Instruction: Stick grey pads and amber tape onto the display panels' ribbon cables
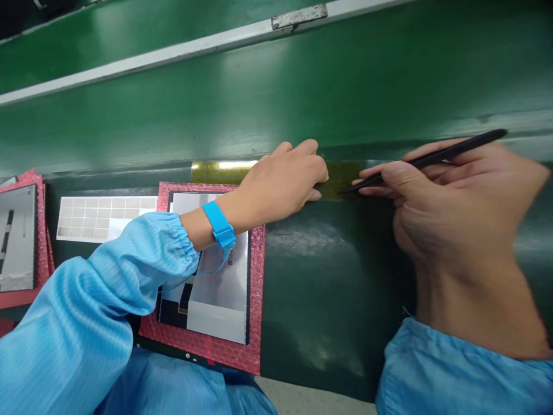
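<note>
A translucent yellow film strip (343, 173) with grid marks lies on the bench beyond the display panel. My left hand (287, 178) rests across its middle, fingers curled down onto it and the fingertips partly hidden. Held like a pen in my right hand (449, 190) are slim black tweezers (458, 151), whose pointed tip is at the strip's right part. Under my left forearm is a flat display panel (220, 288) with a silver back and a dark flex cable (185, 297). It lies on a pink bubble-wrap sheet (257, 276).
To the left lies a white label sheet (86, 218) with pale squares. More panels (19, 242) on pink wrap sit at the far left. A pale metal rail (173, 57) crosses the green bench (311, 259) at the back. My blue wrist strap (219, 223) trails a thin cord over the panel.
</note>
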Motion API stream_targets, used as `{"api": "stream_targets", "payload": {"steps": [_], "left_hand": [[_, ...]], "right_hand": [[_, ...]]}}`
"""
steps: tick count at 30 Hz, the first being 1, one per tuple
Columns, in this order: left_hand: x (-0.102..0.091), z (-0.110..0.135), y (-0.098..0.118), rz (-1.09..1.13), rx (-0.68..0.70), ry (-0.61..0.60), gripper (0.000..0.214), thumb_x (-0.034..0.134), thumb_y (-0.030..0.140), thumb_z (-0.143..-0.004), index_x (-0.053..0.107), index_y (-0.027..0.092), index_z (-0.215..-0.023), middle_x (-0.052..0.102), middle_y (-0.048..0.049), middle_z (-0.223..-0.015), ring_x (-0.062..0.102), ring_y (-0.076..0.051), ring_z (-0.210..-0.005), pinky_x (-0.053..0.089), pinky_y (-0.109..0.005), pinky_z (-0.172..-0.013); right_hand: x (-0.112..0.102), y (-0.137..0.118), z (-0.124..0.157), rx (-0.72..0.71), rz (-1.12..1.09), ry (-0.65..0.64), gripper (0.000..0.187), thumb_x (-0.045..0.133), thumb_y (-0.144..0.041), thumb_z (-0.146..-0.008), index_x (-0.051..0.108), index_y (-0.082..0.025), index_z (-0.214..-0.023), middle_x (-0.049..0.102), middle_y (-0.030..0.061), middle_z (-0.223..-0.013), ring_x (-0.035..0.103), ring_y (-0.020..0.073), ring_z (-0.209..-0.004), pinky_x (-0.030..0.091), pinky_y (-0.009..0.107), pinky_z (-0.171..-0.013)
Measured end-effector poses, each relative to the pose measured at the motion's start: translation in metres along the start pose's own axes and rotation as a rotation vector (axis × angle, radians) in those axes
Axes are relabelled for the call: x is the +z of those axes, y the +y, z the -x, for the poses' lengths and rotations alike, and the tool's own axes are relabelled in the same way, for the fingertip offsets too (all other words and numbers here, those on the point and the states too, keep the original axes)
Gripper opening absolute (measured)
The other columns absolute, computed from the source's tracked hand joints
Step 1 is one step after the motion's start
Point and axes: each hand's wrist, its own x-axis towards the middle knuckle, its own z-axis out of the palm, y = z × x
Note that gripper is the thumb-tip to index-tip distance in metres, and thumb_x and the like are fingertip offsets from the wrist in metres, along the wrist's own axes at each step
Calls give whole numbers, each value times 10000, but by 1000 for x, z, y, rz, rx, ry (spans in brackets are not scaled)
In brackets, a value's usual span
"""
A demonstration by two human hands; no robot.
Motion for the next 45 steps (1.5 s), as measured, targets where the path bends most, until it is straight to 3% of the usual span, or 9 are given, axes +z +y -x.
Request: {"api": "stream_targets", "payload": {"steps": [12,19,24,33,40,45], "left_hand": [[2,-3,0,-24,-5,-7,100,643,213,-971,709,188,-901,594,-88,-1125,595,-283,-1101,483,-451,-967],[3,-3,-1,-1,-7,4,98,665,205,-958,692,188,-866,589,-79,-1097,591,-281,-1076,477,-436,-943],[2,-2,0,3,-6,1,101,643,197,-968,696,189,-881,591,-82,-1095,592,-282,-1068,474,-439,-945],[6,-4,-1,-17,-3,12,80,649,214,-968,715,201,-925,599,-83,-1113,597,-286,-1081,474,-441,-963],[5,-3,-3,-30,4,-10,105,636,227,-975,733,187,-973,604,-99,-1172,599,-295,-1121,474,-454,-985],[14,-3,-6,-19,4,-12,141,601,184,-975,740,164,-980,612,-119,-1174,609,-303,-1122,471,-456,-978]], "right_hand": [[-1,0,-1,-16,5,11,230,779,-237,-641,623,-108,-750,644,117,-753,666,214,-625,583,227,-510],[2,-4,-1,20,-34,18,283,794,-283,-561,625,-117,-717,626,113,-719,641,218,-590,572,262,-459],[2,-1,0,-10,-29,56,257,788,-273,-609,643,-104,-737,652,133,-764,655,219,-600,582,247,-493],[1,-2,1,-15,-10,14,246,794,-227,-607,645,-102,-758,648,117,-750,660,207,-620,576,216,-507],[4,-3,2,-46,-52,36,138,739,-20,-690,620,-88,-703,621,110,-703,634,208,-559,563,237,-466],[3,2,-8,45,-232,97,243,748,16,-716,562,-130,-655,592,87,-637,593,226,-486,498,265,-386]]}}
